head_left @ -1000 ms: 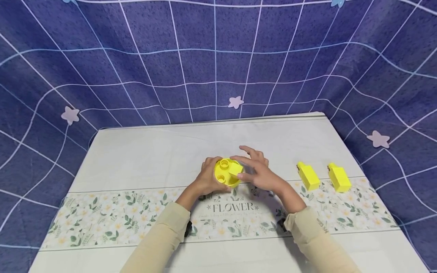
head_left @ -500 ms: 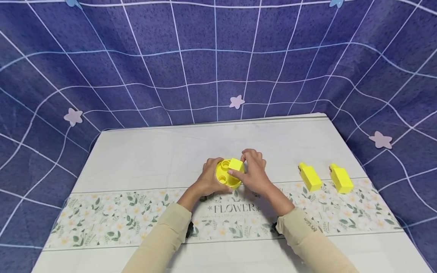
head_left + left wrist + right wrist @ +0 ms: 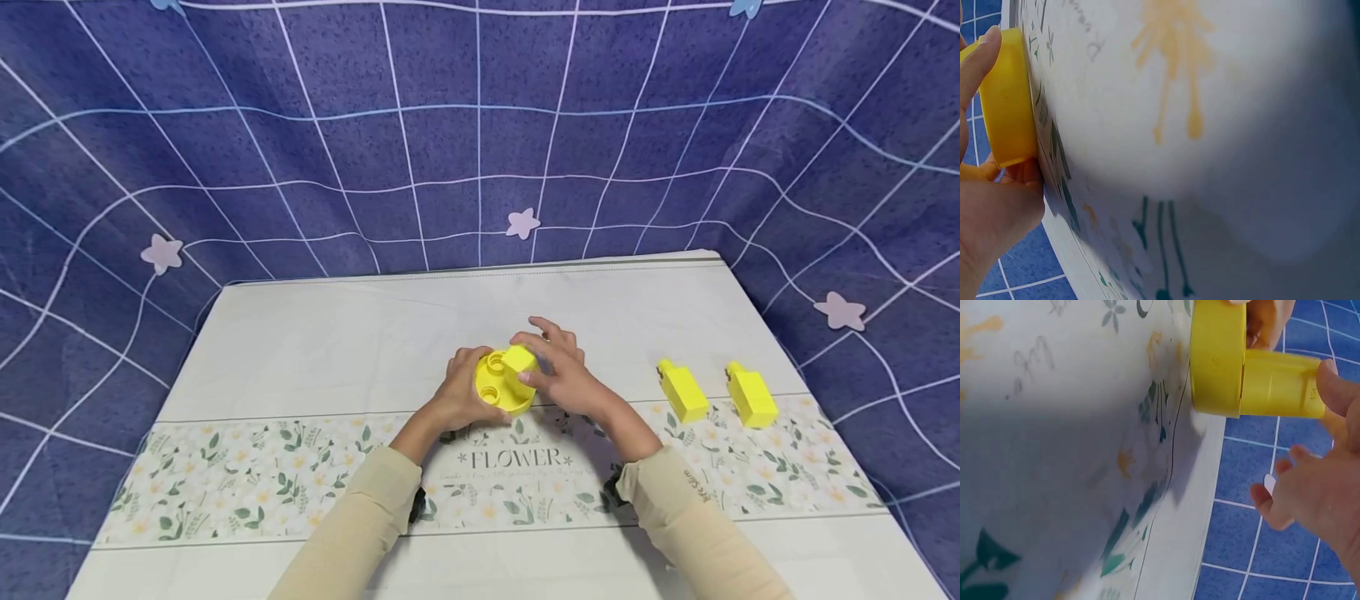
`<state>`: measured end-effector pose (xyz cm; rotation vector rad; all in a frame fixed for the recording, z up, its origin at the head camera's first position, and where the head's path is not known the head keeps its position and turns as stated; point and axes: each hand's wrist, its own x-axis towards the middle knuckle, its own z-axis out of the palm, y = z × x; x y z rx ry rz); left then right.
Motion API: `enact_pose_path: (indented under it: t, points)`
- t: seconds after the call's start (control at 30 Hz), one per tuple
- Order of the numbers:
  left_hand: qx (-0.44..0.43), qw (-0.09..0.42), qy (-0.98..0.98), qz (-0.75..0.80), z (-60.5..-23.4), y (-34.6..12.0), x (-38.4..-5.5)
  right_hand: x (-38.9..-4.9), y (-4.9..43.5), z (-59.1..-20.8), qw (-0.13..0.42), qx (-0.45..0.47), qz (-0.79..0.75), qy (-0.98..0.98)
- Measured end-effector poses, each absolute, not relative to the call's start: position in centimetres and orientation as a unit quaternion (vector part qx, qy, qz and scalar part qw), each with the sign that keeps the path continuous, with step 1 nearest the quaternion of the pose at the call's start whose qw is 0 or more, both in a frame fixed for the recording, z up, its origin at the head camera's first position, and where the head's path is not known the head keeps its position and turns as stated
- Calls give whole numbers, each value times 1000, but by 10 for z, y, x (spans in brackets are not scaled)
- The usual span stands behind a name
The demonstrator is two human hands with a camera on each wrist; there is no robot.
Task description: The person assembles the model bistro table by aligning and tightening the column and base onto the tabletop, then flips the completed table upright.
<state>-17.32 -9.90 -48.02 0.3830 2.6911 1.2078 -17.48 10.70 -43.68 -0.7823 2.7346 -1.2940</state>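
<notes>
A round yellow disc-shaped base (image 3: 501, 407) with raised round sockets lies on the table under my left hand (image 3: 457, 393), which grips it round the left side, thumb at the near edge. On the base's right part a tapered yellow block (image 3: 519, 360) stands upright. My right hand (image 3: 566, 377) holds this block near its top between thumb and index finger, the other fingers spread away. The right wrist view shows the block (image 3: 1282, 384) meeting the base (image 3: 1217, 362) end-on, with the thumb (image 3: 1338, 387) at its free end. Two round sockets (image 3: 489, 394) show beside the block.
To the right lie two similar yellow blocks, one nearer (image 3: 684, 393) and one farther right (image 3: 752, 398), each with a narrower round end. A white floral cloth (image 3: 300, 483) covers the table. A blue gridded curtain (image 3: 375, 150) hangs behind and at both sides.
The right fingers closed round the block half a second ago, then spread again, with thumb and index finger back at its top. The block's top has turned slightly. My left hand keeps its place.
</notes>
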Motion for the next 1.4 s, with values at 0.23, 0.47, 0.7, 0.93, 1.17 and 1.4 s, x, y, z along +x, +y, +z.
enact_pose_path:
  t: [0.23, 0.47, 0.7, 0.93, 1.17, 1.4]
  points:
    - [112, 94, 905, 399, -479, -97, -173, -172, 103, -442, -33, -159, -426, 890]
    - [124, 87, 901, 407, -478, -99, -172, -174, 119, -438, -24, -226, -417, 880]
    - [119, 87, 901, 408, -478, -98, -172, -176, 121, -434, -14, -197, -431, 880]
    - [119, 84, 904, 403, -478, -98, -173, -170, 113, -439, -59, -166, -404, 897]
    - [126, 77, 905, 400, -479, -98, -173, -163, 108, -439, -93, -163, -386, 903]
    - [123, 78, 906, 398, -479, -98, -172, -159, 106, -439, -87, -154, -398, 900]
